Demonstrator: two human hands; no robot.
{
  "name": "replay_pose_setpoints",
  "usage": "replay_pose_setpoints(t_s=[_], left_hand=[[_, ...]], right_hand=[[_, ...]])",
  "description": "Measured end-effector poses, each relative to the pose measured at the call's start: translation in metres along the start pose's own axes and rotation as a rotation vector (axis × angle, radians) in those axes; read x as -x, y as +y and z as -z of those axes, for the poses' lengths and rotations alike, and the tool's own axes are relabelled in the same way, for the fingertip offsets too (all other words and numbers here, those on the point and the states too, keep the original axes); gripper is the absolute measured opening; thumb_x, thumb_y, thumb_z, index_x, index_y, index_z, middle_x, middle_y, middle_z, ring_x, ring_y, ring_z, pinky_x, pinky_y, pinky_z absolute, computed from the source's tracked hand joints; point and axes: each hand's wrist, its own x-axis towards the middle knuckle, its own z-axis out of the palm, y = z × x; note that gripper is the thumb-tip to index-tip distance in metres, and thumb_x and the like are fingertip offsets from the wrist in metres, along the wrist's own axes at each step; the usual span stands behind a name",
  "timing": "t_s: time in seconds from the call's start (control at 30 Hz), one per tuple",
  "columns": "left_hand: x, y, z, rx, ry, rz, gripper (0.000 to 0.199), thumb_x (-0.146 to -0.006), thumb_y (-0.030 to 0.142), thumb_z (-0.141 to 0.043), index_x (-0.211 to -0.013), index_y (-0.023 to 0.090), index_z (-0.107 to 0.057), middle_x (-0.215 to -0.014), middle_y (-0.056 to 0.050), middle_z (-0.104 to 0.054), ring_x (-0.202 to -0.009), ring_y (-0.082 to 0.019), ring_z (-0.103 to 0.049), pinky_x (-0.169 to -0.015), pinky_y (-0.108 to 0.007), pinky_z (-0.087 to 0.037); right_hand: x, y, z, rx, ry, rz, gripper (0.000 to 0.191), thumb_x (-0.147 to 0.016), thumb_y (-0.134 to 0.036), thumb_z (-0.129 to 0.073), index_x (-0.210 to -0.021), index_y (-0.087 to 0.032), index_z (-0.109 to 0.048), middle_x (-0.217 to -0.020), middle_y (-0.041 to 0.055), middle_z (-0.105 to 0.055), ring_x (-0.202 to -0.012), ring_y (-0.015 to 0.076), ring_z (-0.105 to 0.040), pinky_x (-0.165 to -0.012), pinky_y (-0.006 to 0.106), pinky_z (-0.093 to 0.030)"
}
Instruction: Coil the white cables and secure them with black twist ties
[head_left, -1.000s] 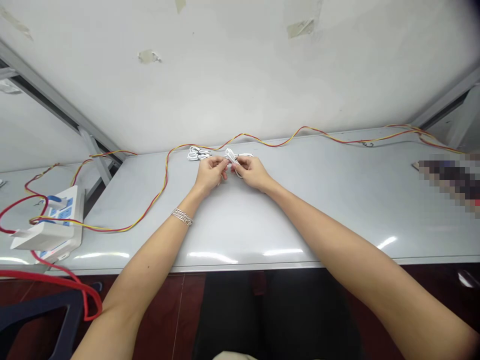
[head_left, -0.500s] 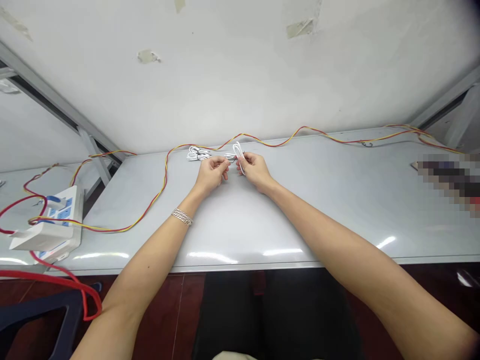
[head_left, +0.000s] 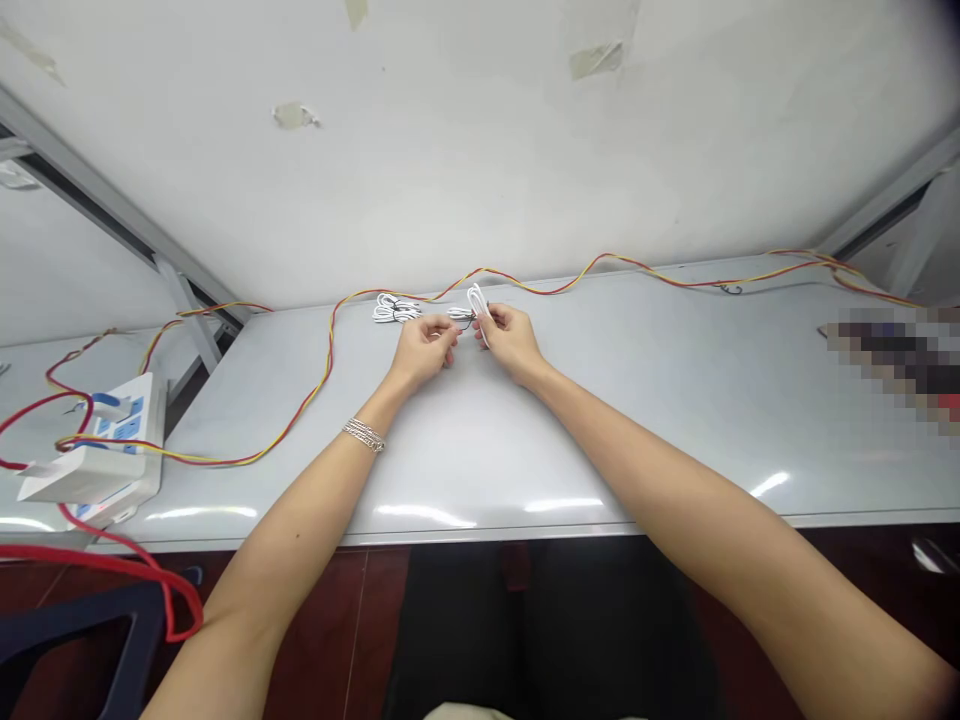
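Note:
My right hand [head_left: 512,340] is closed around a coiled white cable [head_left: 478,300], whose loops stand up above the thumb. A thin black twist tie [head_left: 466,326] runs from the coil toward my left hand [head_left: 426,350]. The left thumb and forefinger are pinched on the tie's end. Behind the hands, on the grey table, lies a bundled white cable [head_left: 394,308] with a dark tie round its middle. Part of another white bundle [head_left: 459,313] shows between my hands; the rest of it is hidden.
A twisted red and yellow wire [head_left: 330,345] snakes along the back of the table [head_left: 480,450] to a white power strip [head_left: 127,430] at the left. A thick red cable [head_left: 112,560] hangs by my left elbow. A blurred object [head_left: 900,365] lies at the right.
Both hands stay in almost the same place. The black tie now shows more plainly, stretched between the left fingertips and the coil.

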Motion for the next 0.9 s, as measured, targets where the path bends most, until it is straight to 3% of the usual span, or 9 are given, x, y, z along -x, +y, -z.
replay_pose_setpoints(t_s=[0.17,0.27,0.4,0.53,0.67,0.9], left_hand=[[0.000,0.001,0.001,-0.028,0.051,0.046,0.020,-0.088,0.029,-0.068,-0.082,0.010,-0.068,-0.078,-0.007,-0.070,-0.048,-0.010,-0.061,-0.039,-0.020,-0.040],[0.002,0.002,0.000,0.045,0.004,0.029,0.018,-0.087,0.029,-0.070,-0.088,0.010,-0.070,-0.085,-0.010,-0.073,-0.054,-0.013,-0.065,-0.041,-0.021,-0.045],[0.001,0.000,0.000,0.111,-0.030,0.022,0.013,-0.084,0.022,-0.072,-0.091,0.011,-0.071,-0.079,-0.008,-0.072,-0.055,-0.012,-0.063,-0.043,-0.021,-0.047],[-0.001,0.000,0.001,0.110,-0.002,0.054,0.013,-0.077,0.020,-0.078,-0.082,0.011,-0.069,-0.066,-0.003,-0.067,-0.052,-0.011,-0.059,-0.044,-0.021,-0.046],[0.002,0.005,0.001,0.148,-0.060,0.045,0.011,-0.080,0.020,-0.075,-0.082,0.011,-0.070,-0.074,-0.006,-0.070,-0.056,-0.013,-0.063,-0.046,-0.024,-0.051],[0.003,0.004,-0.001,0.157,-0.076,0.059,0.027,-0.072,0.028,-0.086,-0.080,0.011,-0.067,-0.063,-0.002,-0.065,-0.051,-0.012,-0.060,-0.043,-0.021,-0.048]], right_hand=[[0.003,-0.001,-0.001,0.053,-0.082,0.114,0.017,-0.087,-0.036,-0.060,-0.087,-0.019,-0.063,-0.082,0.0035,-0.065,-0.074,0.0167,-0.058,-0.063,0.027,-0.047],[0.005,-0.001,-0.002,0.103,-0.132,0.222,0.021,-0.087,-0.039,-0.059,-0.089,-0.019,-0.065,-0.082,0.0042,-0.066,-0.076,0.0179,-0.058,-0.066,0.028,-0.047],[0.007,-0.004,-0.001,0.118,-0.178,0.288,0.023,-0.088,-0.038,-0.055,-0.090,-0.018,-0.066,-0.084,0.0053,-0.067,-0.078,0.0189,-0.058,-0.070,0.030,-0.047],[0.006,-0.005,0.000,0.108,-0.194,0.283,0.025,-0.088,-0.041,-0.055,-0.089,-0.018,-0.067,-0.084,0.0041,-0.065,-0.075,0.0176,-0.056,-0.069,0.029,-0.046],[0.005,-0.005,0.001,0.072,-0.195,0.245,0.028,-0.087,-0.045,-0.057,-0.085,-0.019,-0.065,-0.077,0.0017,-0.060,-0.071,0.0163,-0.052,-0.064,0.028,-0.043],[0.007,-0.011,0.002,-0.050,-0.275,0.129,0.034,-0.083,-0.051,-0.063,-0.078,-0.018,-0.063,-0.069,-0.0005,-0.055,-0.064,0.0138,-0.049,-0.058,0.026,-0.039]])
